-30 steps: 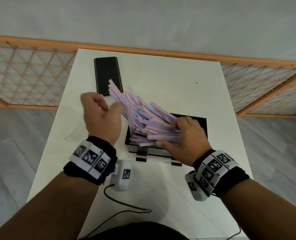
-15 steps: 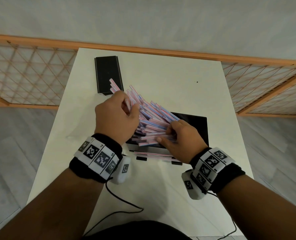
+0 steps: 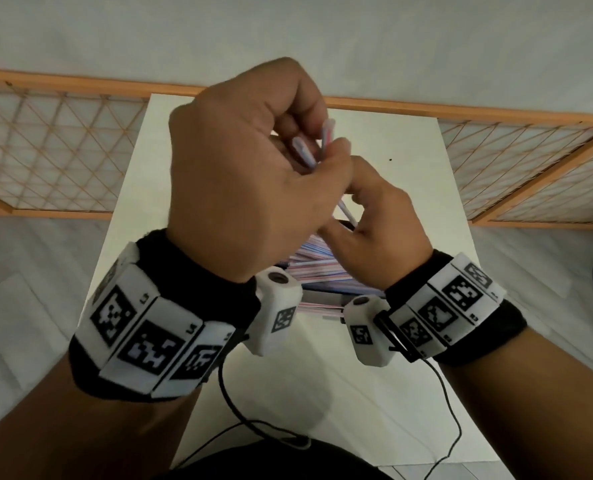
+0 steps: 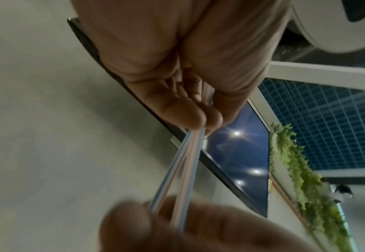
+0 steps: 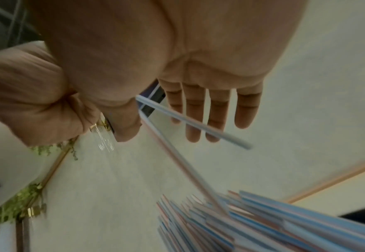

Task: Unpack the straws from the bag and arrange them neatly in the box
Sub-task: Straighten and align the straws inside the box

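Nearest the person, the left hand (image 3: 250, 161) is raised well above the table (image 3: 385, 393), its fingers curled around the upper ends of two straws (image 3: 317, 147), which it pinches between thumb and fingertips; the left wrist view shows the pair running down out of that closed grip. Just below and to the right of that grip, the right hand (image 3: 374, 230) takes the same pair (image 5: 190, 122) lower down between thumb and forefinger, while its other fingers (image 5: 211, 109) hang straight and loose, touching nothing. The free ends of the pair slant down from there towards the heap of straws (image 3: 317, 268) beneath both hands. That heap lies in the black box (image 3: 340, 296), fanned and crossing, not squared up, and a few strands appear to lie at the box's near edge, apart from the heap. Beyond the grip the far end of the table is hidden by the hands, and no bag shows in any view, so whether any straws remain packed cannot be told. By my reading, the unpacking is largely done and the work left is the tidying: these two strays have to be laid in line with the rest, and the fanned heap evened out.
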The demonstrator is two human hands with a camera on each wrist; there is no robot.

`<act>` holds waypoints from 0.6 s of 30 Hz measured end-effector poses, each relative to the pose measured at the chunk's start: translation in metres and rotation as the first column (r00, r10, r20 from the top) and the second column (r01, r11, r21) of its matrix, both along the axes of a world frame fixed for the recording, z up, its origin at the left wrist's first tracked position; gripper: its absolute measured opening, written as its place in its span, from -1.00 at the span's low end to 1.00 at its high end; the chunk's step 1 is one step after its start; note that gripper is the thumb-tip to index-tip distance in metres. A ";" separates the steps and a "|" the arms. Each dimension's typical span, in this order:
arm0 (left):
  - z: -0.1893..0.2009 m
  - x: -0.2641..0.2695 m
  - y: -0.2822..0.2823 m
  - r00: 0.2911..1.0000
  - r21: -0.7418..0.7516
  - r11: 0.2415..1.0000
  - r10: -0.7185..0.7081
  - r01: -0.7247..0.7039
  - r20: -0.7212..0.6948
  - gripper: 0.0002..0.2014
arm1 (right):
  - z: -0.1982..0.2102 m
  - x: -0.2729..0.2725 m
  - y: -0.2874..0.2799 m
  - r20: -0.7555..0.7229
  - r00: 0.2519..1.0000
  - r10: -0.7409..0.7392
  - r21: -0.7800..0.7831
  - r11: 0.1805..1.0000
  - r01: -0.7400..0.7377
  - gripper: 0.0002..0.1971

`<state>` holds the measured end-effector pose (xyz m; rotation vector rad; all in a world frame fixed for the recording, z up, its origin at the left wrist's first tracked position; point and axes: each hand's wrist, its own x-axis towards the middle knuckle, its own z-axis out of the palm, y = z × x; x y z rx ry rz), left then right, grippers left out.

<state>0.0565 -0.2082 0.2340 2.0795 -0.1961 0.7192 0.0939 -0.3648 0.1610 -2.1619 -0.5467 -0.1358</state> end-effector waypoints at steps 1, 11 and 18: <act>-0.004 0.002 -0.004 1.000 -0.035 0.999 -0.022 0.022 0.005 -0.87 | -0.001 0.003 0.000 0.002 1.000 0.031 0.021 0.999 -0.031 -0.55; -0.077 0.014 -0.018 0.994 0.103 0.990 -0.093 0.098 -0.049 -0.69 | -0.043 -0.009 -0.010 -0.104 0.986 0.129 -0.286 0.946 -0.154 -0.62; -0.107 0.015 0.022 0.903 -0.536 0.727 0.338 -0.429 -0.265 -0.72 | -0.084 -0.010 -0.051 -0.230 0.972 0.040 -0.628 0.757 -0.180 -0.06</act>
